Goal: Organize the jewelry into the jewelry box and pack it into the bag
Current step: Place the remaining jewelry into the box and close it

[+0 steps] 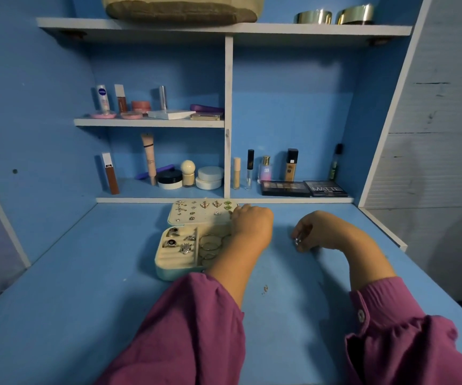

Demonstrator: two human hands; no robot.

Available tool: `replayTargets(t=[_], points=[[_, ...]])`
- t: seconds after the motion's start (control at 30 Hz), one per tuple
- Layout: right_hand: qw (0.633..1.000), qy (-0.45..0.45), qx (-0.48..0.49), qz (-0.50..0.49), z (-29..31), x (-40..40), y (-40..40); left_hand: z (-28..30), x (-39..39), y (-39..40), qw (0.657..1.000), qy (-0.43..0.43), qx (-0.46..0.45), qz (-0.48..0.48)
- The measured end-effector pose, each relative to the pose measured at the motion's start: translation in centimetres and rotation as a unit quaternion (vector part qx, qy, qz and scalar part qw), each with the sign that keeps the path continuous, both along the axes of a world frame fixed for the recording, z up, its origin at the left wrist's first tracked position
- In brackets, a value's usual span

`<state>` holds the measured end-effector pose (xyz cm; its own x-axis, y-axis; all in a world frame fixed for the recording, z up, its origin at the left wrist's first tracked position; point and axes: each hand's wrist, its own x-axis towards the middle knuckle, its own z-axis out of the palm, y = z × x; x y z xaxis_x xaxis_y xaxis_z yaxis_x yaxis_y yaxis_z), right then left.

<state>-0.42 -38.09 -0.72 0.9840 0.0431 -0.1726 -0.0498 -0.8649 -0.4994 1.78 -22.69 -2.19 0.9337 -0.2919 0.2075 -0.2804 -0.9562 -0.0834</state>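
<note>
Sleeves (185,329): purple, nearest.
Right hand (311,232): on the blue desk (85,315), fingers curled around a small silver piece (297,241).
Jewelry box (193,240): open, left of that hand — rings and hoops inside.
Left hand (252,220): on the box's right edge — its grip can't be seen.
Bag (182,9): top shelf, far back.

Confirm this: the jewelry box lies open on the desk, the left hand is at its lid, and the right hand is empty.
Not quite: the right hand is not empty; its fingers pinch a small silver piece, as the head view shows. The rest holds: the jewelry box lies open on the desk, and the left hand is at its lid.
</note>
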Motion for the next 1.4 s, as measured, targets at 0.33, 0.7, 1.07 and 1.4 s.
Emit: replayTargets(t=[0.33,0.7,1.07,1.4], points=[[0.992,-0.126,-0.001,-0.01,-1.2,0.7,1.4,1.3,0.0,2.4,0.985,0.033,-0.166,0.012],[0.959,-0.258,0.115,-0.015,-1.6,0.6,6.0,2.9,-2.1,15.1,0.88,0.132,-0.454,-0.049],[0.955,-0.213,0.174,0.11,-1.2,-2.2,15.0,3.0,-4.4,20.7,0.888,0.239,-0.391,-0.042],[0.95,-0.166,0.194,0.18,-2.3,-2.6,15.8,2.9,-4.5,21.1,0.901,0.239,-0.357,-0.054]])
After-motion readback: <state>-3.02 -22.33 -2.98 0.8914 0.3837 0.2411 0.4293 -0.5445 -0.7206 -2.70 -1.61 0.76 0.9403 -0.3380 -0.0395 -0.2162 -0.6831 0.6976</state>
